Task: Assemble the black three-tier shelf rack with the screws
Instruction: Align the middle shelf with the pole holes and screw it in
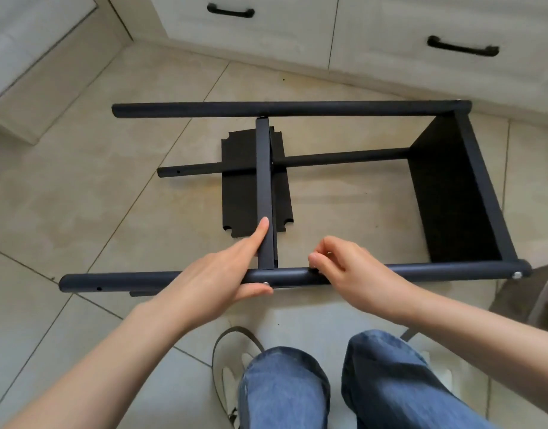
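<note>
Denim-clad knees (328,385) and a pale shoe (232,376) are seen at 6 o'clock, above the tiled floor (81,187). Just beyond, the near post (421,269) of the black rack is held by the left hand (217,280): its thumb is tucked under the tube beside a screw (266,283), and its forefinger is laid straight along the middle shelf (264,193). The right hand (356,270) is curled over the post at 3 o'clock of the left; its grip is pinched, but on what cannot be told. One end shelf (458,193) is judged already fastened, a bolt (517,275) showing at the post's end. The middle shelf is judged the step in hand. A third shelf panel (241,193) lies loose on the floor, and an empty hole (99,288) remains at 9 o'clock. No containers are seen, apart from closed drawers (266,29) at 12 o'clock.
</note>
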The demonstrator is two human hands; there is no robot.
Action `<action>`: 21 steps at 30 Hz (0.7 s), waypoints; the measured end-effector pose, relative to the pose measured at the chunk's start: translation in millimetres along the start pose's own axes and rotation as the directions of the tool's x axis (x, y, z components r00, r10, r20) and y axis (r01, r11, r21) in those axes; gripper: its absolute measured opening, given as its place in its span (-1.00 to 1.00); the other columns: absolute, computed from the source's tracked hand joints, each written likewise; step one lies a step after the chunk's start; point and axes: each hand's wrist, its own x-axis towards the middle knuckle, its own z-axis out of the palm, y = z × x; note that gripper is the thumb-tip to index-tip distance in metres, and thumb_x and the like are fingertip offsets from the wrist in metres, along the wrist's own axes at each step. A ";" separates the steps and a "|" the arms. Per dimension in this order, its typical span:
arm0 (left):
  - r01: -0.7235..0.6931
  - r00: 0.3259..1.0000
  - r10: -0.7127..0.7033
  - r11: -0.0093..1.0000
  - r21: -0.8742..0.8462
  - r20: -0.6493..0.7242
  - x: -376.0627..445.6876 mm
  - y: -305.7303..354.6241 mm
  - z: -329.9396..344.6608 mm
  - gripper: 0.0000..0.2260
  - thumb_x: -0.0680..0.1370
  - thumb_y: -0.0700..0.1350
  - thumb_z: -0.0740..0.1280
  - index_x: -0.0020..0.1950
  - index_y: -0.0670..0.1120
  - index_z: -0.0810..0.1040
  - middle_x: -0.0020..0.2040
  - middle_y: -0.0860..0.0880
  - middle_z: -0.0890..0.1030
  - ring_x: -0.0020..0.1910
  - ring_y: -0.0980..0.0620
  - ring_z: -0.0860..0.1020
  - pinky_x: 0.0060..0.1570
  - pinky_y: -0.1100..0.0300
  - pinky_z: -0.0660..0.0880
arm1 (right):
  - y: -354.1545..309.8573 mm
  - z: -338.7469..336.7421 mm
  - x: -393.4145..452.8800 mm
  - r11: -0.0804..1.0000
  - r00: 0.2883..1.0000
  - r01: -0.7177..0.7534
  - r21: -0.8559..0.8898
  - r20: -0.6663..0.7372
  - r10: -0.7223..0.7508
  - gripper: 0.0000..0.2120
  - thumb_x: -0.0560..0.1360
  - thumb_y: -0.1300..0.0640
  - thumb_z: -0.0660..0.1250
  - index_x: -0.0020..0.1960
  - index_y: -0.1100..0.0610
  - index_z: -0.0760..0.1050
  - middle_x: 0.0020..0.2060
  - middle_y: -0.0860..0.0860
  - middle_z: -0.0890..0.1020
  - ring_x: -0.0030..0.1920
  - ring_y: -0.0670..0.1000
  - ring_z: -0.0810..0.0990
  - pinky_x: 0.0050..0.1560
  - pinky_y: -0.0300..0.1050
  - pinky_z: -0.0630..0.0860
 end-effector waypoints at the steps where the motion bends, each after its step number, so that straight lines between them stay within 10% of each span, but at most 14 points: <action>1: -0.003 1.000 0.003 1.000 -0.030 -0.002 -1.8 0.4 3.2 -0.09 0.52 0.32 0.27 0.32 0.45 -0.57 0.44 0.12 0.41 0.15 0.00 0.54 -0.03 0.18 0.42 | 1.9 -0.7 -0.9 1.000 1.000 0.003 -0.003 0.005 -0.003 -0.79 0.65 -0.07 0.15 -0.01 0.02 0.47 -0.15 -0.02 0.60 -0.10 0.01 0.55 0.01 0.04 0.52; 15: -0.096 0.977 0.094 0.995 0.002 -0.190 -19.4 -2.7 31.6 -0.24 0.51 0.30 0.15 0.61 0.13 -0.12 -0.02 0.07 0.48 -0.26 0.09 0.36 -0.28 0.12 0.46 | 8.7 -1.0 22.9 0.997 0.997 0.067 -0.045 0.053 -0.065 -0.83 0.58 -0.02 0.32 -0.10 0.04 0.58 -0.23 -0.11 0.63 -0.20 -0.21 0.58 -0.16 -0.30 0.47; 21: -0.143 0.968 0.121 0.986 -0.086 -0.221 -19.9 -8.6 32.1 -0.25 0.52 0.29 0.24 0.64 0.08 0.10 0.01 0.22 0.38 -0.15 0.31 0.42 -0.24 0.41 0.34 | 12.4 8.8 56.1 0.986 0.989 0.012 0.165 0.140 -0.036 -0.89 0.53 0.08 0.42 -0.15 0.06 0.64 -0.28 -0.02 0.68 -0.34 -0.16 0.54 -0.27 -0.32 0.47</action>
